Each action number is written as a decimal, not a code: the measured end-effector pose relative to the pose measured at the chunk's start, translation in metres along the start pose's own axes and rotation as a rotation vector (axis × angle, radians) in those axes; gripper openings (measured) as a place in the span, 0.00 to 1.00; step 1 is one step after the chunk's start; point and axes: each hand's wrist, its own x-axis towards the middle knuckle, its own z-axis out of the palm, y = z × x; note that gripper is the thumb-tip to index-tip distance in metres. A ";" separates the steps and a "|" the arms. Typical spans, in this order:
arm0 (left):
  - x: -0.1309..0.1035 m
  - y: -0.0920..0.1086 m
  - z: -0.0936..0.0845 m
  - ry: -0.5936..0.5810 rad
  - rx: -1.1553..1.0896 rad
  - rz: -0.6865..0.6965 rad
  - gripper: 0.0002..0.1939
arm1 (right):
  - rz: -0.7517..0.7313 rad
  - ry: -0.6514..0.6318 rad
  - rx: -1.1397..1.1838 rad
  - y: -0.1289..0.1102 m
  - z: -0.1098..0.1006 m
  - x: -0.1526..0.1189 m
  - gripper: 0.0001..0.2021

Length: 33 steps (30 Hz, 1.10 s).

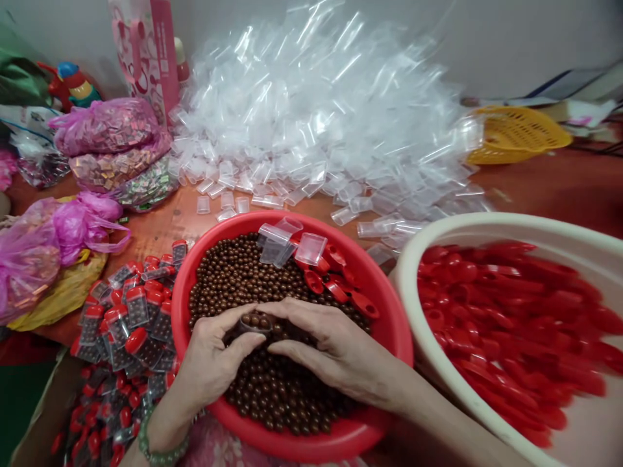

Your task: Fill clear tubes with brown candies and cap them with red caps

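My left hand point(214, 347) holds a small clear plastic tube point(257, 329) upright between thumb and fingers, with brown balls showing at its mouth. Cupped close on the right, my right hand point(324, 340) has its thumb apart from its fingers. Its fingertips reach the far side of the tube, and I see nothing gripped in it. Both hands are over a red basin point(396, 363) full of shiny brown balls point(292, 395). On the balls at the back of the basin lie several clear tubes point(311, 248) and red plastic caps point(335, 292).
A cream basin point(413, 292) of red plastic parts point(511, 344) stands right. Behind rises a heap of clear tubes point(316, 117), beside a yellow basket point(520, 133). Filled red-capped containers point(139, 308) pile up left, near pink plastic bags point(109, 126) and a pink paper bag point(163, 58).
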 end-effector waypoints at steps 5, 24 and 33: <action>-0.003 0.000 -0.002 0.194 -0.087 0.058 0.11 | 0.007 -0.007 -0.215 0.006 0.003 -0.013 0.19; -0.008 0.009 -0.005 0.043 -0.013 0.076 0.06 | 0.500 0.022 -1.031 0.022 -0.041 -0.047 0.14; 0.003 0.009 -0.005 0.042 -0.123 -0.025 0.09 | 0.564 -0.069 -1.124 0.041 -0.028 -0.022 0.14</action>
